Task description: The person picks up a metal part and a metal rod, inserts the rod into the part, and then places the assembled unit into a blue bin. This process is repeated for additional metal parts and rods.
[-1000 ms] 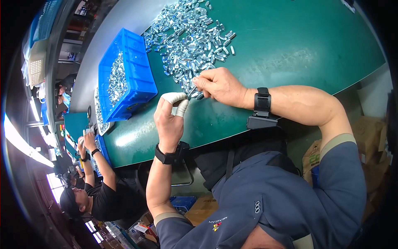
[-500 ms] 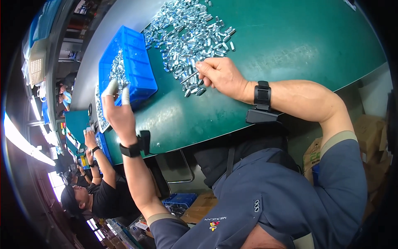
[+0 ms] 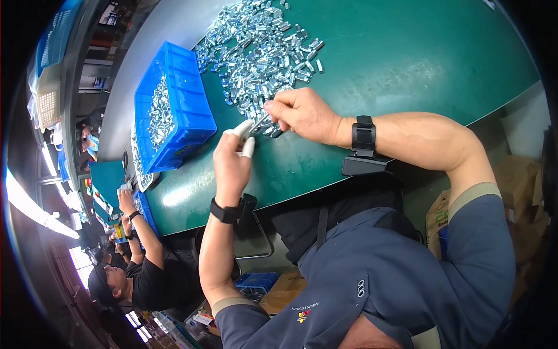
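Observation:
My right hand (image 3: 305, 116) is closed around a thin metal rod (image 3: 261, 122), its tip slanting down toward the left. My left hand (image 3: 232, 166), with white finger cots on thumb and forefinger, meets the rod's lower end in a pinch. Whether a small part sits between those fingertips is too small to make out. Just beyond both hands spreads a loose heap of small shiny metal sleeve-like pieces (image 3: 256, 64). To the left stands a tilted-looking blue plastic bin (image 3: 195, 99) holding many small metal pieces (image 3: 161, 113).
A green tabletop (image 3: 395, 64) carries all this, its front edge running close to my body. Past the blue bin lies a white tray (image 3: 142, 166) of metal pieces. A co-worker in black (image 3: 157, 279) sits at the left. Cardboard boxes (image 3: 520, 192) stand at the right.
My left hand has moved right, from beside the blue bin to the rod's tip. My right hand has shifted slightly left and down, still gripping the rod.

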The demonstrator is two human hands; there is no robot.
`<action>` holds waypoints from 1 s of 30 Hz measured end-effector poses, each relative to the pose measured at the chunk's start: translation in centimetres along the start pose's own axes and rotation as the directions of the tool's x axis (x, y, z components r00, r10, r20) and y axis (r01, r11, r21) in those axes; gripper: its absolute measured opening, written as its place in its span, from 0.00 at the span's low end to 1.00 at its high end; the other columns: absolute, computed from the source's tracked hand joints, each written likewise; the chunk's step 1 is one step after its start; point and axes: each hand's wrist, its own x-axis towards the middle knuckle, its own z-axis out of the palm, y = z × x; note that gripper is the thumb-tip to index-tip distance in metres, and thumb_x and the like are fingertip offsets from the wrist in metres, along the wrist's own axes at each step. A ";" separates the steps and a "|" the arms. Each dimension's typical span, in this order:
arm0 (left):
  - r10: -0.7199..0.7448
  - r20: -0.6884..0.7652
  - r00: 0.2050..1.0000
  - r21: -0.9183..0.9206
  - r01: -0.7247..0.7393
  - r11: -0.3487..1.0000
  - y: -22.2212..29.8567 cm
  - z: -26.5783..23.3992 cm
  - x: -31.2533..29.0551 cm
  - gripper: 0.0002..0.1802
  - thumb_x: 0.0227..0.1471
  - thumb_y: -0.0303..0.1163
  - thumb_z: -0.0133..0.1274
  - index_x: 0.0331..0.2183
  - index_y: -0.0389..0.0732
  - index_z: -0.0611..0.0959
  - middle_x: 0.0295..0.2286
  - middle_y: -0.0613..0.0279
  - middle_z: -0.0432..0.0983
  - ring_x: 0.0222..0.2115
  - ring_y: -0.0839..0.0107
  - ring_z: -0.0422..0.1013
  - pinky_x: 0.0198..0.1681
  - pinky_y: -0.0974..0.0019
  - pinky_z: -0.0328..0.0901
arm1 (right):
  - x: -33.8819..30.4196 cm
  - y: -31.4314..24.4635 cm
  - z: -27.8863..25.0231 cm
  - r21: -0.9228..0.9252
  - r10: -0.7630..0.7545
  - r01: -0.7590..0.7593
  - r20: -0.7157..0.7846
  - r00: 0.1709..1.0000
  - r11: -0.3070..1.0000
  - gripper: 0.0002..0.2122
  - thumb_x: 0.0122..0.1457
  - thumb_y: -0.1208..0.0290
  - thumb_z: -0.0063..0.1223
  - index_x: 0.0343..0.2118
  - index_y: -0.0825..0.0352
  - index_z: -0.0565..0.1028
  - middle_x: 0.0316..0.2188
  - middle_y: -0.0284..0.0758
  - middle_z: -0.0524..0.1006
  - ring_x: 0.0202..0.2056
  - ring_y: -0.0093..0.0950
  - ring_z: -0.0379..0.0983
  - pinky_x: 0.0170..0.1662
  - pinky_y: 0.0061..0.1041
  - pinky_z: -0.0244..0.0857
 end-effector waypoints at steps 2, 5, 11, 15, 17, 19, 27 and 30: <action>-0.118 -0.020 0.993 -0.257 0.108 0.960 -0.8 -0.4 -0.1 0.12 0.55 0.23 0.59 0.43 0.38 0.81 0.36 0.58 0.79 0.34 0.67 0.78 0.38 0.65 0.72 | -0.2 -0.1 0.2 -0.026 0.002 -0.002 0.027 1.000 1.000 0.16 0.69 0.62 0.51 0.27 0.68 0.77 0.18 0.27 0.75 0.21 0.14 0.68 0.25 0.19 0.63; -0.344 0.025 0.939 -0.705 0.261 0.660 -1.6 -0.7 -0.5 0.10 0.57 0.22 0.57 0.43 0.38 0.80 0.38 0.58 0.80 0.35 0.68 0.79 0.39 0.67 0.73 | -0.4 -0.4 0.5 -0.085 0.008 -0.001 0.084 0.996 0.996 0.16 0.69 0.62 0.51 0.27 0.67 0.77 0.18 0.27 0.75 0.21 0.14 0.68 0.25 0.19 0.63; -0.371 0.092 0.924 -0.905 0.233 0.355 -0.5 0.0 -1.7 0.12 0.60 0.22 0.56 0.46 0.38 0.77 0.40 0.53 0.80 0.38 0.65 0.80 0.42 0.69 0.75 | -0.4 -0.5 0.4 -0.061 0.003 0.001 0.058 0.998 0.998 0.15 0.69 0.63 0.50 0.27 0.67 0.76 0.19 0.27 0.75 0.21 0.14 0.68 0.26 0.19 0.63; -0.378 0.098 0.921 -0.926 0.223 0.304 0.3 0.3 -2.4 0.13 0.59 0.22 0.56 0.46 0.39 0.76 0.40 0.53 0.80 0.39 0.64 0.80 0.42 0.69 0.75 | -0.4 -0.7 0.4 -0.029 -0.019 0.020 0.026 0.999 0.999 0.15 0.69 0.63 0.50 0.27 0.67 0.76 0.19 0.27 0.75 0.21 0.14 0.68 0.26 0.19 0.63; -0.381 0.098 0.919 -0.931 0.220 0.291 0.5 0.6 -2.4 0.13 0.60 0.22 0.56 0.46 0.39 0.76 0.40 0.53 0.80 0.39 0.64 0.80 0.42 0.69 0.75 | -0.4 -0.6 0.4 -0.020 -0.026 0.026 0.012 1.000 0.999 0.15 0.69 0.63 0.50 0.27 0.67 0.76 0.19 0.27 0.75 0.21 0.14 0.68 0.26 0.19 0.63; -0.359 0.108 0.927 -0.929 0.223 0.296 0.5 0.9 -2.5 0.13 0.59 0.22 0.57 0.46 0.39 0.76 0.40 0.52 0.80 0.38 0.64 0.80 0.42 0.70 0.75 | -0.4 -0.3 0.5 0.006 -0.001 0.000 0.066 0.998 1.000 0.16 0.69 0.62 0.51 0.26 0.67 0.77 0.18 0.27 0.75 0.21 0.14 0.67 0.25 0.19 0.62; -0.351 0.097 0.931 -0.942 0.200 0.270 0.6 1.5 -2.7 0.12 0.60 0.22 0.57 0.45 0.39 0.76 0.39 0.51 0.81 0.37 0.65 0.80 0.41 0.70 0.75 | -0.5 -0.8 0.2 -0.091 0.053 -0.037 0.185 0.981 0.995 0.20 0.69 0.58 0.50 0.23 0.67 0.78 0.14 0.27 0.73 0.18 0.14 0.67 0.23 0.20 0.61; -0.335 0.112 0.935 -0.941 0.208 0.266 1.1 1.5 -2.8 0.12 0.60 0.23 0.56 0.45 0.39 0.76 0.38 0.52 0.81 0.37 0.65 0.80 0.41 0.70 0.75 | -0.7 -1.1 0.2 -0.126 0.072 -0.045 0.220 0.973 0.991 0.21 0.69 0.57 0.50 0.23 0.67 0.79 0.13 0.27 0.72 0.17 0.15 0.67 0.23 0.20 0.61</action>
